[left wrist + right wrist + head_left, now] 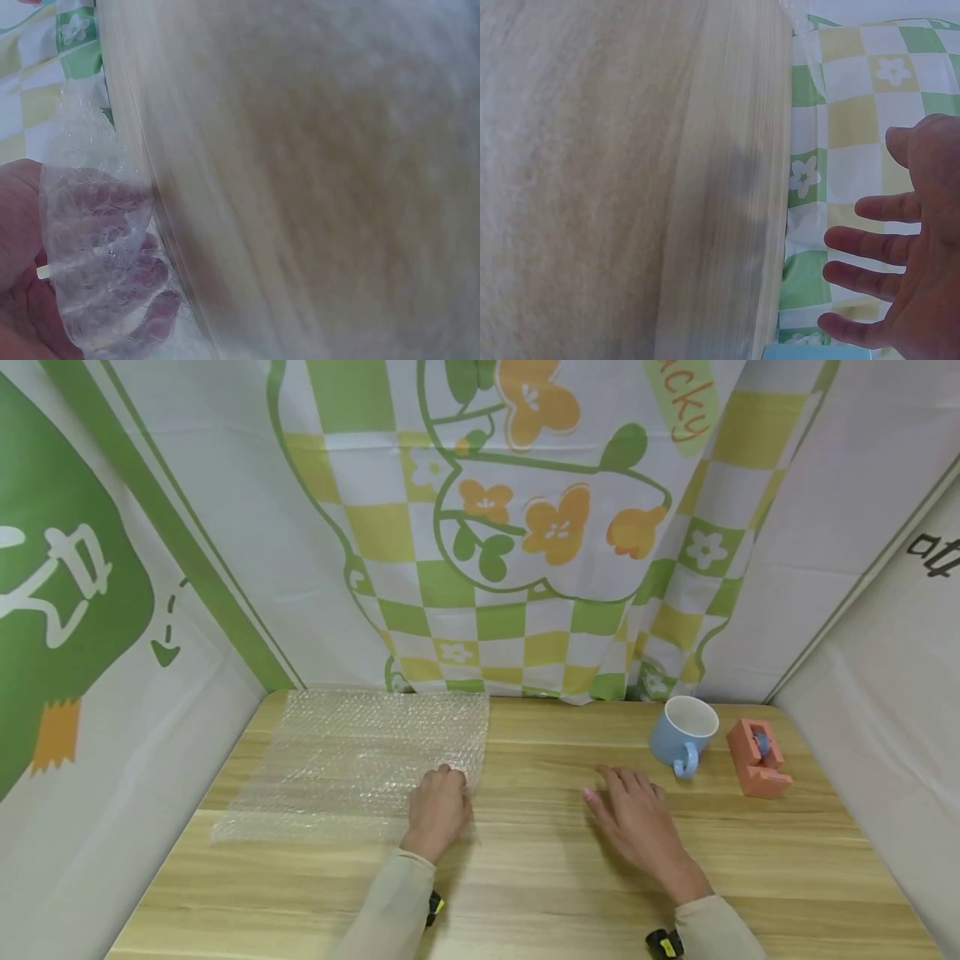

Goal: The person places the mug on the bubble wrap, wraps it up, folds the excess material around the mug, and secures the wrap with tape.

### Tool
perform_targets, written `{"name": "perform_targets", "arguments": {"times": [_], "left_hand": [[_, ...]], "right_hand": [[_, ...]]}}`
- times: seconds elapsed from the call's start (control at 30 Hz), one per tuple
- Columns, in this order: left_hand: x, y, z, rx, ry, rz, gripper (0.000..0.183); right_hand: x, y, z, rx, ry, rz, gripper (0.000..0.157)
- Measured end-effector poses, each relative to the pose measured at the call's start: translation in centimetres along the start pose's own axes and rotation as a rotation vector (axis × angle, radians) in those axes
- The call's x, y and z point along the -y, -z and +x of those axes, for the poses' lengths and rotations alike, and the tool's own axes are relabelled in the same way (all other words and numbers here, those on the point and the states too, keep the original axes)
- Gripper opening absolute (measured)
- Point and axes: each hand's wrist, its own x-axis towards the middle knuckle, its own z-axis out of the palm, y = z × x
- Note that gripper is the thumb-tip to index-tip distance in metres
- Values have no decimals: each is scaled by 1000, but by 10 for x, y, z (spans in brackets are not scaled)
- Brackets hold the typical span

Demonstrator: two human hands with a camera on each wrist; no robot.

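Observation:
A sheet of clear bubble wrap (337, 760) lies over the left part of the wooden table. My left hand (438, 810) holds its right edge. In the left wrist view the fingers (154, 274) show through the bubble wrap (97, 225), curled on its far side. Over the table to the right, my right hand (637, 822) has its fingers spread and holds nothing. The right wrist view shows that same hand (922, 247) with its palm bare. Just beyond it stands a light blue mug (670, 739), upright, its handle towards me.
Right of the mug sits a coral tape dispenser (756, 760) with a blue roll in it. A checked, flowered curtain (525, 635) hangs along the table's back edge. White fabric walls stand at both sides of the wooden table (540, 893).

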Motion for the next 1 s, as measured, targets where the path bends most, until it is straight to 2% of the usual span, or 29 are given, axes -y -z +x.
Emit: {"name": "perform_targets", "arguments": {"times": [0.2, 0.4, 0.7, 1.0], "left_hand": [[2, -1, 0, 6, -5, -26, 6], [-6, 3, -3, 35, -29, -70, 13], [-27, 1, -5, 81, -51, -129, 11], [-56, -7, -9, 101, -118, -181, 12]], "right_hand": [[0, -1, -1, 16, -3, 6, 51], [1, -1, -1, 19, -4, 2, 51], [3, -1, -1, 17, 4, -1, 50], [2, -3, -3, 39, 1, 17, 52]]}}
